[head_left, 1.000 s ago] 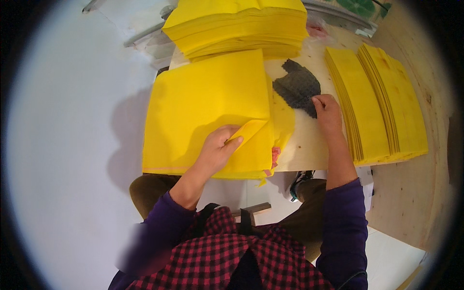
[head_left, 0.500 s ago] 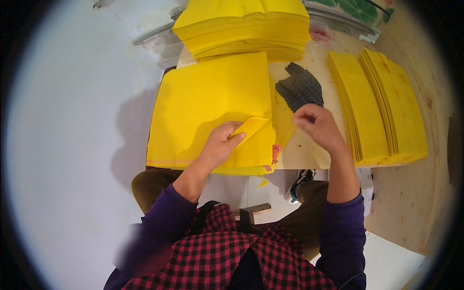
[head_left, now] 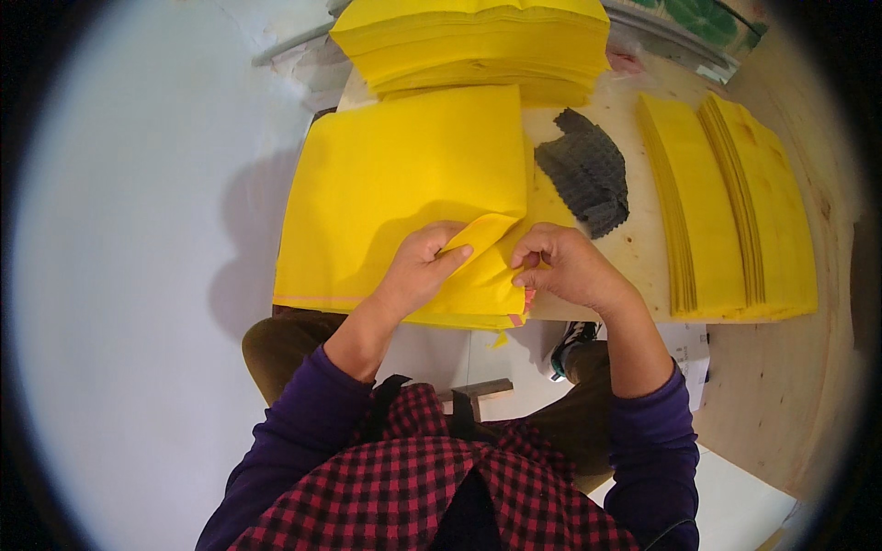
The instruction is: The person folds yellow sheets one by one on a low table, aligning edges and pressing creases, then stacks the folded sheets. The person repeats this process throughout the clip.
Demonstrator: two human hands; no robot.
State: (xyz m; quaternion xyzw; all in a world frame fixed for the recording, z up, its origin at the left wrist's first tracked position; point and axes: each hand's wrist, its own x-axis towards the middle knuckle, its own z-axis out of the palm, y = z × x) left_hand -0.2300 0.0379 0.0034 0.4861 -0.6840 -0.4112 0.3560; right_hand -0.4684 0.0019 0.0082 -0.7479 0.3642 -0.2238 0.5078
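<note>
A pile of large square yellow cloth-like sheets (head_left: 404,165) lies in front of me at the table's near left. My left hand (head_left: 424,268) rests on this pile, pinching a turned-up flap of the top sheet (head_left: 480,241) between thumb and fingers. Beside the pile's right edge, my right hand (head_left: 565,266) is closed in a pinch close to that same sheet. Whatever its fingertips hold, if anything, is too small to make out. Pink bits (head_left: 528,298) show at the pile's lower right corner, partly behind the right hand.
Behind the pile stands a tall stack of yellow sheets (head_left: 478,55). A crumpled dark grey cloth (head_left: 588,174) lies on the pale wooden table (head_left: 634,266). To the right are folded yellow bundles (head_left: 703,211). Below the table edge are my legs and a shoe (head_left: 574,344).
My right hand has come left and down from beside the grey cloth to the sheet's right edge. The left hand keeps its hold on the flap. The view has shifted slightly.
</note>
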